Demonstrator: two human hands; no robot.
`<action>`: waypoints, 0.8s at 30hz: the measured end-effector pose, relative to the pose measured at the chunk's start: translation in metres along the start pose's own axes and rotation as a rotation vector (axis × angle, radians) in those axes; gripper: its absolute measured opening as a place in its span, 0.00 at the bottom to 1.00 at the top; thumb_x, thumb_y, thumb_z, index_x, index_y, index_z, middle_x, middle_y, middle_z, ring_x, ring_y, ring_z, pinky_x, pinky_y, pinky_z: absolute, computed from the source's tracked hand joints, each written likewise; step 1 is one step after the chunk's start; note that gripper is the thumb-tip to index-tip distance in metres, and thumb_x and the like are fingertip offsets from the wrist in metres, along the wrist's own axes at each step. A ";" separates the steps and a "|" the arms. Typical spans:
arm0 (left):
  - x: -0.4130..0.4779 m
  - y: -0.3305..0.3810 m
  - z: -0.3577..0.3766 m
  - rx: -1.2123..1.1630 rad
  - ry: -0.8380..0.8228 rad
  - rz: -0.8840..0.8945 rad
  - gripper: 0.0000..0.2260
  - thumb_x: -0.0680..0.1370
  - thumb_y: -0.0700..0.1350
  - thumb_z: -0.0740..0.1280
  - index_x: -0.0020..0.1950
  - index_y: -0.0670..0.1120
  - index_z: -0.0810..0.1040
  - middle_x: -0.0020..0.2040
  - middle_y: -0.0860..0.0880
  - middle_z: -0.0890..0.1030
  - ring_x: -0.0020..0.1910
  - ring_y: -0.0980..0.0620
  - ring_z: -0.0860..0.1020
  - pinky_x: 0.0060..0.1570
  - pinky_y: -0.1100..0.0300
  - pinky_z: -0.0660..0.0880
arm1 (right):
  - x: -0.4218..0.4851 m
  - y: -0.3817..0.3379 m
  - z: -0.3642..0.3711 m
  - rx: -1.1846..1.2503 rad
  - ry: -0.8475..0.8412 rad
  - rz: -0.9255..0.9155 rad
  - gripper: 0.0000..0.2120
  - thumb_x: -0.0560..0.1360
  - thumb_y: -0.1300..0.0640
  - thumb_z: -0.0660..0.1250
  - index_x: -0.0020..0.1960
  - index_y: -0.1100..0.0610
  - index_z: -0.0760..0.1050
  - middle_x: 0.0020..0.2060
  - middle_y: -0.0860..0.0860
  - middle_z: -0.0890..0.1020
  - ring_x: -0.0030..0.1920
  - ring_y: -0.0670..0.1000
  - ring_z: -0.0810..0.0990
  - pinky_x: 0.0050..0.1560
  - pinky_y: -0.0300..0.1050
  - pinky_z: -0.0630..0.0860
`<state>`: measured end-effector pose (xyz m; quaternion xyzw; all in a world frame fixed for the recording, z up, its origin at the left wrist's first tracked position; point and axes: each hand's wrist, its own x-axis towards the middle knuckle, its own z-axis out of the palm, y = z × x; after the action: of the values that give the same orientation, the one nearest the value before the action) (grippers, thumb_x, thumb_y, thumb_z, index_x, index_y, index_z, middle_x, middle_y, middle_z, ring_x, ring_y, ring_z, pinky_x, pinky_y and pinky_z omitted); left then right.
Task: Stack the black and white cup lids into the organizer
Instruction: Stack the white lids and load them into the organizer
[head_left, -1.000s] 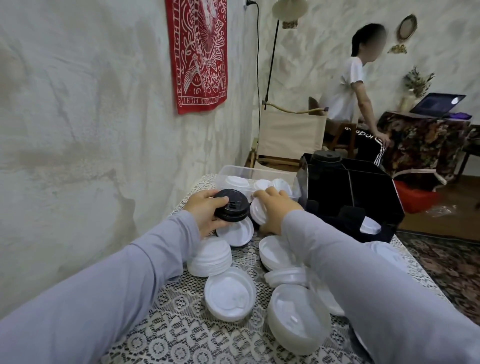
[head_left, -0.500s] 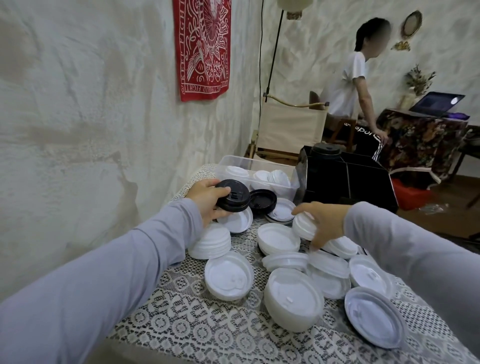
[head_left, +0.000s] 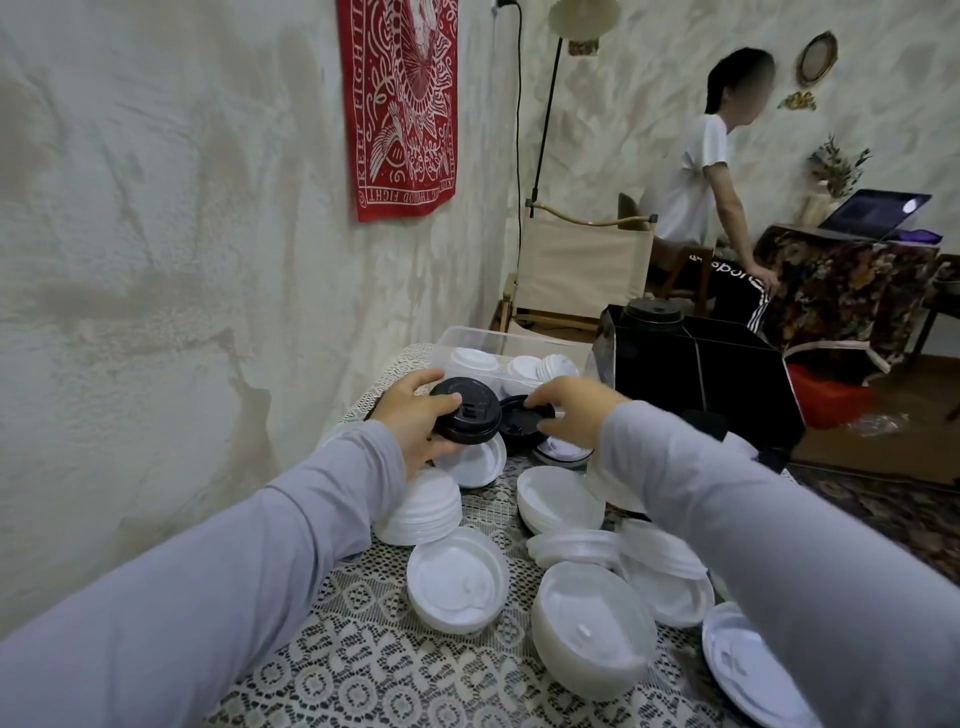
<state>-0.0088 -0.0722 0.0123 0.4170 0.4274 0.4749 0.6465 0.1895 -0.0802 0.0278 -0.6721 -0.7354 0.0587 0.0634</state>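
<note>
A rough white plastered wall (head_left: 182, 234) carries a red printed cloth hanging (head_left: 400, 104). A black-poled floor lamp (head_left: 545, 119) stands beside a beige canvas folding chair (head_left: 582, 265). Farther back, a person in a white T-shirt (head_left: 696, 182) leans on a dark floral-clothed table (head_left: 841, 280) bearing an open laptop (head_left: 878, 213). A patterned rug (head_left: 893, 509) covers the brown wooden floor (head_left: 914, 395).

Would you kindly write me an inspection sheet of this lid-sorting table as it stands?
Surface: lace-covered table.
Job's things: white lids scattered loose; black organizer far right, stored black lids in its back compartment.
Clutter: clear tub holding white lids.
Hands: left hand grips a black lid stack; right hand pinches a single black lid.
Cables: black cord down the wall.
Surroundings: a person near a chair.
</note>
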 end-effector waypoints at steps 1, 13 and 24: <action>0.001 -0.001 -0.001 -0.003 0.004 0.009 0.16 0.76 0.32 0.65 0.59 0.48 0.72 0.58 0.38 0.77 0.53 0.40 0.79 0.42 0.47 0.79 | 0.006 -0.003 0.009 -0.092 -0.014 -0.038 0.13 0.74 0.58 0.64 0.57 0.49 0.78 0.51 0.48 0.80 0.51 0.54 0.78 0.49 0.44 0.75; -0.002 0.000 -0.007 0.012 0.018 0.043 0.10 0.77 0.31 0.63 0.52 0.45 0.77 0.59 0.39 0.77 0.53 0.40 0.78 0.35 0.51 0.81 | 0.015 0.005 0.012 0.003 0.094 -0.001 0.09 0.76 0.57 0.62 0.54 0.55 0.77 0.48 0.53 0.80 0.45 0.54 0.76 0.47 0.44 0.74; -0.013 0.003 0.005 0.008 0.010 0.028 0.11 0.78 0.32 0.60 0.53 0.46 0.77 0.57 0.41 0.77 0.53 0.41 0.78 0.41 0.50 0.78 | -0.016 0.001 -0.049 0.930 -0.037 0.120 0.12 0.74 0.69 0.54 0.38 0.59 0.72 0.37 0.54 0.74 0.38 0.51 0.72 0.41 0.43 0.70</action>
<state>-0.0070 -0.0849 0.0183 0.4232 0.4267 0.4842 0.6359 0.2006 -0.0960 0.0761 -0.6127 -0.5918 0.3974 0.3413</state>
